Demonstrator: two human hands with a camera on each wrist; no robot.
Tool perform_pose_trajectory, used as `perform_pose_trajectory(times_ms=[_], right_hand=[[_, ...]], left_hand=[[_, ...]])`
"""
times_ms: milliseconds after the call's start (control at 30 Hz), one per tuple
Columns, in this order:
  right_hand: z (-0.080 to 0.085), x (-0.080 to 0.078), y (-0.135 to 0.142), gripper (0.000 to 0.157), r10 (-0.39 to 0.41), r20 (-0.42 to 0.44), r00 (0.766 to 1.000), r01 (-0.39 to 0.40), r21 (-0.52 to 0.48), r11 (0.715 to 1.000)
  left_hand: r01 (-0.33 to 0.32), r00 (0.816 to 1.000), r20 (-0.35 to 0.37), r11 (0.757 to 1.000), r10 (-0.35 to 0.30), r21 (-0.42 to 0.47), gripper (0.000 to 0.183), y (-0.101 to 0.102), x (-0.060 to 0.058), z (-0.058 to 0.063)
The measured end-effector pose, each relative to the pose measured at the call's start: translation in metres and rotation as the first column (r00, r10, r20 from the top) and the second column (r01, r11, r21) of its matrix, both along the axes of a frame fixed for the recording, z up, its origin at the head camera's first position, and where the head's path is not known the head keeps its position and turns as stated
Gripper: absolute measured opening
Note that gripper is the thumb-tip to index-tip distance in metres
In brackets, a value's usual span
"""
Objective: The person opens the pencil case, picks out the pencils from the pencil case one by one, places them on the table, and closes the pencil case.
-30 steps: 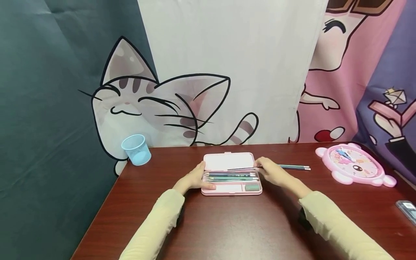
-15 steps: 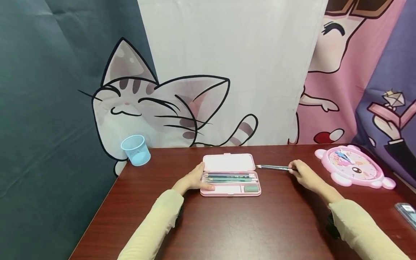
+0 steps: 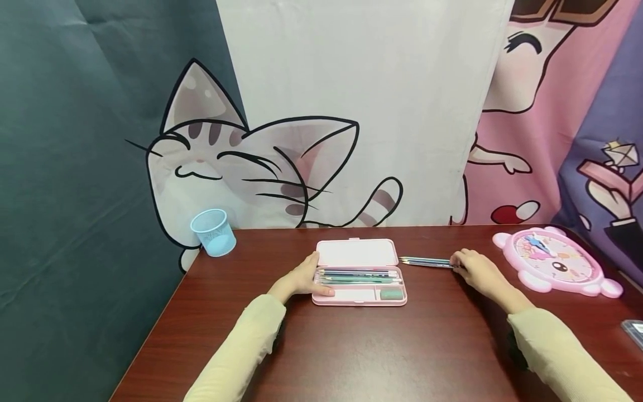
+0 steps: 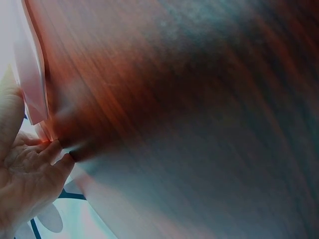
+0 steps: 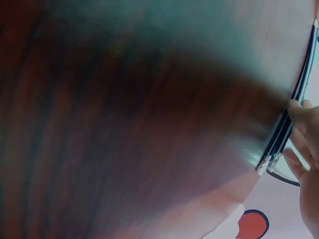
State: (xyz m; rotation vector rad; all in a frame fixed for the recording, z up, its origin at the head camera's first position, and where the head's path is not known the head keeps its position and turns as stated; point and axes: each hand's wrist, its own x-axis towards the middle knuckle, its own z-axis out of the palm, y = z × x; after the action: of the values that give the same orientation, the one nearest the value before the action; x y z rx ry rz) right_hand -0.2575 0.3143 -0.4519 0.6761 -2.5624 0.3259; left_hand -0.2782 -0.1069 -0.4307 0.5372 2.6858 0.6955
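An open pink pencil case lies on the table, its white-lined lid folded back. Inside are several pencils and a green eraser. My left hand grips the case's left end, thumb over the front corner; in the left wrist view, the hand shows at the pink edge. Right of the case, my right hand pinches the ends of a few dark-striped pencils, their tips toward the lid. In the right wrist view, thumb and fingers hold these pencils near their eraser ends.
A light blue cup stands at the table's back left corner. A pink bear-shaped clock lies at the right, with a grey flat package at the right edge. Behind the table hangs a cartoon cloth.
My right hand has moved right, away from the case, carrying a pencil to the others on the table, and now holds them together. The left hand has stayed on the case.
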Motion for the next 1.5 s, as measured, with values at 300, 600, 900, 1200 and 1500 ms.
perform_pose_trajectory(times_ms=[300, 600, 900, 1200, 1500], right_hand=[[0.008, -0.001, -0.013, 0.020, -0.069, 0.074, 0.995, 0.071, -0.037, 0.997], [0.017, -0.005, -0.078, 0.016, 0.066, 0.140, 0.988, -0.054, -0.087, 0.995], [0.020, 0.003, -0.137, 0.014, 0.233, 0.318, 0.919, -0.220, -0.076, 0.972], [0.020, 0.006, -0.147, 0.012, 0.284, 0.351, 0.892, -0.273, -0.081, 0.959], [0.019, 0.004, -0.150, 0.015, 0.336, 0.366, 0.868, -0.319, -0.108, 0.941]], left_hand=[[0.013, 1.000, -0.016, 1.000, -0.013, -0.001, 0.112, 0.001, 0.000, -0.001], [0.000, 1.000, -0.011, 1.000, 0.000, -0.001, 0.113, 0.002, -0.002, -0.001], [-0.006, 1.000, -0.001, 1.000, 0.006, -0.003, 0.113, 0.004, -0.002, -0.004], [-0.002, 1.000, -0.028, 1.000, 0.003, 0.025, 0.111, 0.002, 0.001, -0.002], [0.011, 1.000, -0.016, 1.000, -0.011, -0.001, 0.112, 0.000, -0.003, -0.004]])
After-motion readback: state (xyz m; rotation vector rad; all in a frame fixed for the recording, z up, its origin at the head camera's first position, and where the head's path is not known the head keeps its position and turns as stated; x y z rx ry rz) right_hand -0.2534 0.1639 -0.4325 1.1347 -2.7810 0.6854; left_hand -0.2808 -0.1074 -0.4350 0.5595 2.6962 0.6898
